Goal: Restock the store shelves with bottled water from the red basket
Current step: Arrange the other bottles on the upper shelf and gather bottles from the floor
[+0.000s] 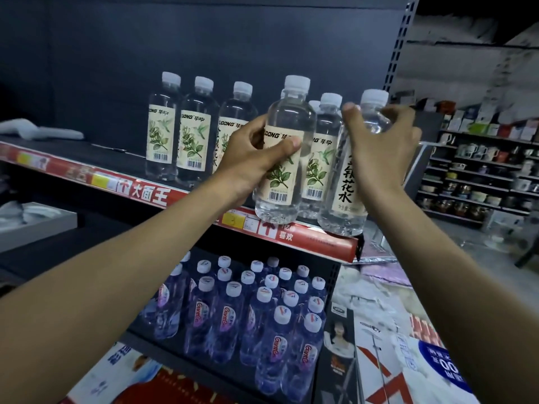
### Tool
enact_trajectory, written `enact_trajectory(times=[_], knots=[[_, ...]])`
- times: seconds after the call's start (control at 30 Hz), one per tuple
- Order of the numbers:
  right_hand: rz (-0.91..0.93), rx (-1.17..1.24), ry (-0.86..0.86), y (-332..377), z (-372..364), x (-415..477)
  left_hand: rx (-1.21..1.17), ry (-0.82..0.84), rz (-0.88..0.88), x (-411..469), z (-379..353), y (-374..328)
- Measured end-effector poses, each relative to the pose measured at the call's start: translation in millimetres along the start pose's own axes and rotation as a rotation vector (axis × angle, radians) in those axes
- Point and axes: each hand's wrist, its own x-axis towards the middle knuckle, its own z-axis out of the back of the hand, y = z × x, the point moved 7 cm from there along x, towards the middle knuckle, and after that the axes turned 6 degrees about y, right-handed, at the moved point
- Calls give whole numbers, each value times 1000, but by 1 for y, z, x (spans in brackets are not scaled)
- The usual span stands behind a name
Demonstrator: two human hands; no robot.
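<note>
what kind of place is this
Probably a shop: a shelf edged with a red price strip, rows of bottled water on it, and racks of mugs behind at right.

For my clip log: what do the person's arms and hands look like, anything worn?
The left forearm and right forearm are bare to the frame edge, with no sleeves in view. The left hand and right hand wear no gloves; no ring, watch or bracelet shows. The nails that show are short and unpainted.
</note>
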Motion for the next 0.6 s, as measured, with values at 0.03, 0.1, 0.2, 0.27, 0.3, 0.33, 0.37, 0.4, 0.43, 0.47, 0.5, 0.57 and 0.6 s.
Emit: enact_trajectory(times=[0.03, 0.1, 0.2, 0.27, 0.3, 0.33, 0.37, 0.4, 0.43, 0.47, 0.5, 0.57, 0.6], knots=[[0, 29, 52, -4, -3, -10, 27, -10, 9, -2, -1, 0], [-39, 12, 174, -22, -8, -31, 138, -22, 31, -9, -6, 1], [-92, -53, 378, -50, -14, -58, 340, 1, 50, -23, -18, 10], [-100, -111, 483, -60, -14, -70, 476, 24, 65, -34, -23, 20], [-95, -158, 515, -62, -14, -73, 554, 27, 76, -40, -25, 25], [-89, -201, 532, -61, -14, -75, 618, 21, 80, -45, -24, 29], [-84, -228, 537, -59, -14, -76, 657, 13, 70, -49, -23, 32], [-83, -236, 536, -57, -15, -76, 678, 10, 54, -51, -22, 33], [-95, -232, 530, -56, -15, -75, 690, 9, 37, -53, -22, 32], [-110, -223, 524, -56, -15, -74, 698, 9, 22, -53, -22, 32], [-128, -216, 518, -57, -16, -73, 708, 16, 17, -52, -23, 32], [-134, -224, 508, -58, -17, -71, 731, 35, 38, -48, -25, 34], [-133, -234, 501, -59, -17, -70, 738, 40, 46, -47, -26, 35]])
